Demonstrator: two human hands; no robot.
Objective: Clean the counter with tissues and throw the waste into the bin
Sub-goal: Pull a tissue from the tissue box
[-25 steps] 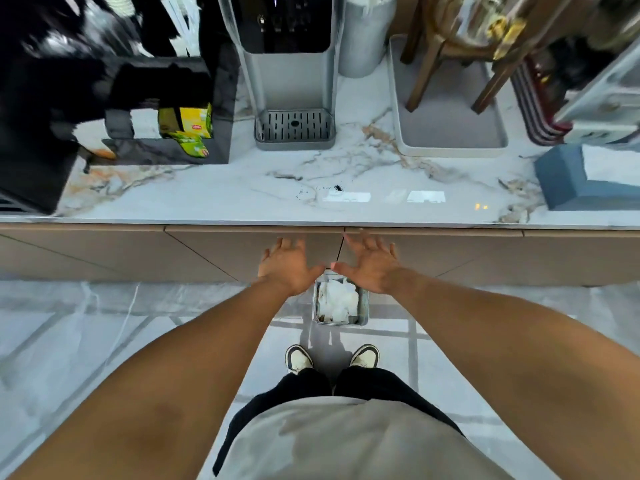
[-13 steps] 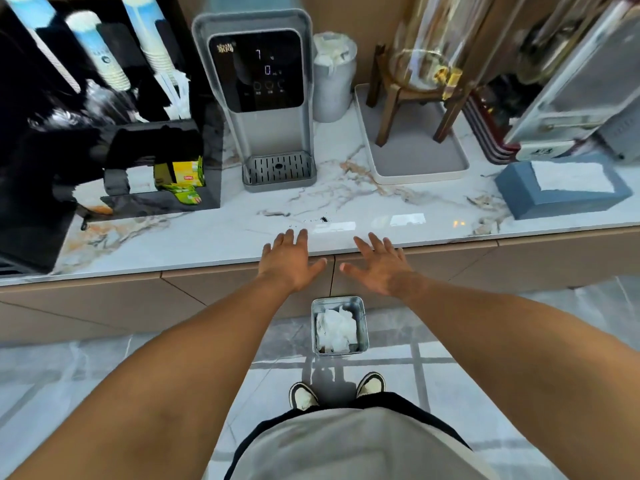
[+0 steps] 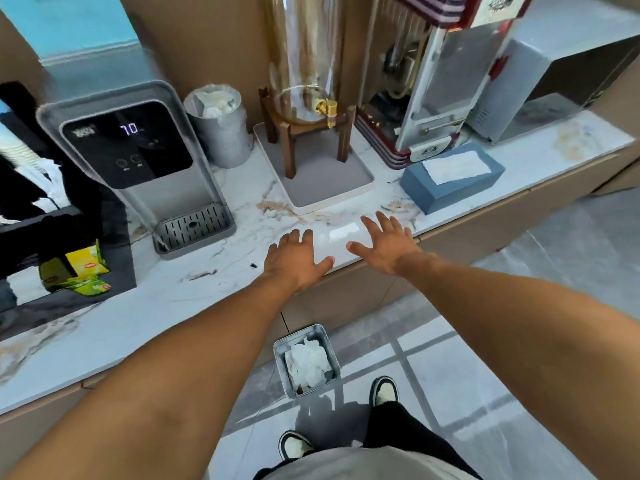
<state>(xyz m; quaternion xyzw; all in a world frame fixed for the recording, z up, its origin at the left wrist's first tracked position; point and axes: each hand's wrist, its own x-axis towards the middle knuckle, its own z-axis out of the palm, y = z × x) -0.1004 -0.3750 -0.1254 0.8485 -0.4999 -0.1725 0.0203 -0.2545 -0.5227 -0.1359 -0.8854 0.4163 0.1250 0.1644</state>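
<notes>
Dark specks [image 3: 254, 265] sit on the counter [image 3: 145, 299] just beside the left hand [image 3: 294, 261], likely the target. Both hands spread flat, empty; right hand [image 3: 388, 245] nearest the tissue box [image 3: 450, 183], probably next reach. Bin [image 3: 306, 362] on the floor below, within drop range, already holding white tissues. Can't tell if palms touch the counter; left-edge clutter blurred.
</notes>
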